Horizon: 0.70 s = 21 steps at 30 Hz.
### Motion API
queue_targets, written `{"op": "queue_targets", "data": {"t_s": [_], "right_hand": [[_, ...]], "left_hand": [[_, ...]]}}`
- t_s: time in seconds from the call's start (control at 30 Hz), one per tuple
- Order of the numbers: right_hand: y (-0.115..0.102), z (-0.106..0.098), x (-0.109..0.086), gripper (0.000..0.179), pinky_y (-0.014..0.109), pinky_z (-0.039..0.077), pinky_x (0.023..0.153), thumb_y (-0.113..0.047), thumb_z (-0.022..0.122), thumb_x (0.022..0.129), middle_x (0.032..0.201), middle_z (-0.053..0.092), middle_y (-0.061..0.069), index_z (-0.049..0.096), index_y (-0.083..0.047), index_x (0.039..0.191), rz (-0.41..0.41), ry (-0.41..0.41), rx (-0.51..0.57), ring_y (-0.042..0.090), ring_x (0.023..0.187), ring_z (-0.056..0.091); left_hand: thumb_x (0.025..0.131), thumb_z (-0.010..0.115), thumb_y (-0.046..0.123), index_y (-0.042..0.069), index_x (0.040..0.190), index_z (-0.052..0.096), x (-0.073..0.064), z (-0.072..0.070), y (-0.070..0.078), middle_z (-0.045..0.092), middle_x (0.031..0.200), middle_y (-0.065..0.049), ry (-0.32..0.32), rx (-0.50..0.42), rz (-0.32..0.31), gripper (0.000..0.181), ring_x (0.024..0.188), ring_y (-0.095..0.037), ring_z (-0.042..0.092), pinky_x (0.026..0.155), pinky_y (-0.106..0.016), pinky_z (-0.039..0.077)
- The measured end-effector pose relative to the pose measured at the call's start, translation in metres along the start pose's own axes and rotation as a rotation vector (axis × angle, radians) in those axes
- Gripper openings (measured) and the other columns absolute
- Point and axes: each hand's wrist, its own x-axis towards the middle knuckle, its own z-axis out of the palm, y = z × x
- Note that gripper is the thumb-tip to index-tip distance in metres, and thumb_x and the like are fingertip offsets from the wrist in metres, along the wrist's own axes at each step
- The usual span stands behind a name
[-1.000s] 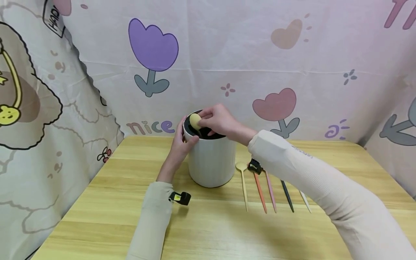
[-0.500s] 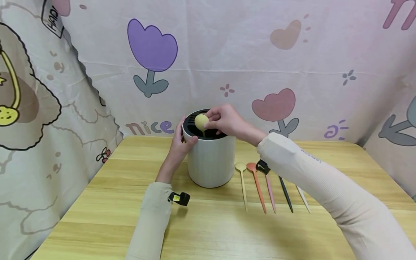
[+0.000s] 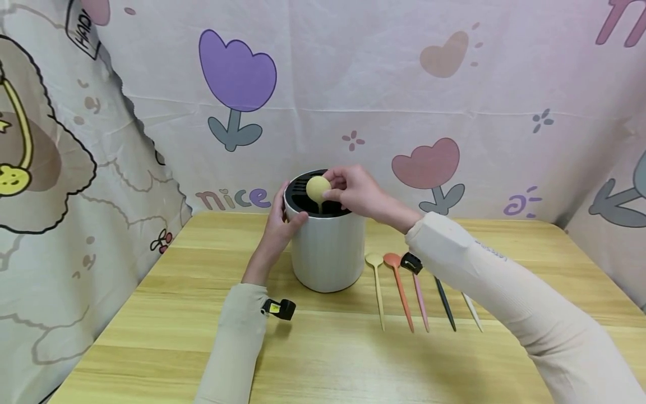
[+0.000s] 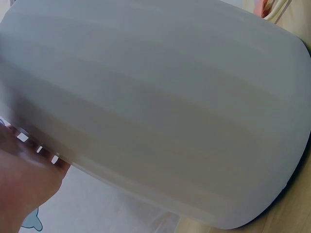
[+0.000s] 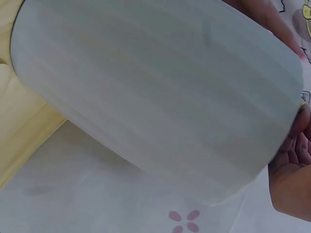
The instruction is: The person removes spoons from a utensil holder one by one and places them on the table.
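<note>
A white cylindrical utensil holder (image 3: 328, 252) with a black slotted top (image 3: 299, 203) stands upright on the table. At its left side my left hand (image 3: 279, 229) grips it, thumb over the front near the rim. My right hand (image 3: 355, 192) pinches a yellow spoon (image 3: 318, 188) by its round head, the handle pointing down into the black top. In the left wrist view the holder's wall (image 4: 160, 107) covers most of the picture, my left hand (image 4: 29, 182) at the lower left. My right hand (image 5: 294, 177) shows at the holder's end in the right wrist view.
Right of the holder lie a pale yellow spoon (image 3: 375, 261), an orange spoon (image 3: 393, 261), a pink handle (image 3: 420, 303), a dark handle (image 3: 445, 306) and a white handle (image 3: 472, 311). My right forearm hides the tops of the last three. A printed cloth (image 3: 323, 67) hangs behind the table.
My right hand and the yellow spoon have shifted right over the holder's top, mostly in the first half second, baring more of the slots. The left hand stays on the holder.
</note>
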Motion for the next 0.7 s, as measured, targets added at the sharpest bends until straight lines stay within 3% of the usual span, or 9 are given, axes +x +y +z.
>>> {"op": "queue_targets", "data": {"t_s": [0.23,0.47,0.7], "right_hand": [[-0.017,-0.011,-0.002,0.019,0.021,0.046,0.052,0.002,0.066,0.089,0.085,0.066,0.012,0.064,0.007,0.107,-0.016,0.027,0.038,0.022,0.068,0.057],[-0.047,-0.025,-0.002,0.02,0.019,0.044,0.051,0.004,0.067,0.088,0.086,0.066,0.012,0.064,0.007,0.108,-0.071,0.07,0.096,0.013,0.062,0.054],[-0.07,-0.05,-0.009,0.019,0.018,0.04,0.048,0.008,0.067,0.086,0.083,0.068,0.01,0.066,0.007,0.105,-0.117,0.182,0.261,0.011,0.059,0.053]], "left_hand": [[0.062,0.065,0.082,0.016,0.155,0.011,-0.001,0.002,0.001,0.02,0.157,-0.008,0.006,0.003,0.012,0.126,0.142,-0.025,0.02,0.113,-0.05,0.021],[0.06,0.065,0.082,0.018,0.156,0.011,0.001,0.0,0.0,0.021,0.156,-0.008,0.01,-0.012,0.009,0.128,0.141,-0.024,0.022,0.113,-0.05,0.02],[0.054,0.066,0.084,0.015,0.156,0.008,0.002,0.002,0.0,0.017,0.158,-0.011,0.005,-0.025,0.01,0.136,0.143,-0.028,0.018,0.112,-0.052,0.021]]}}
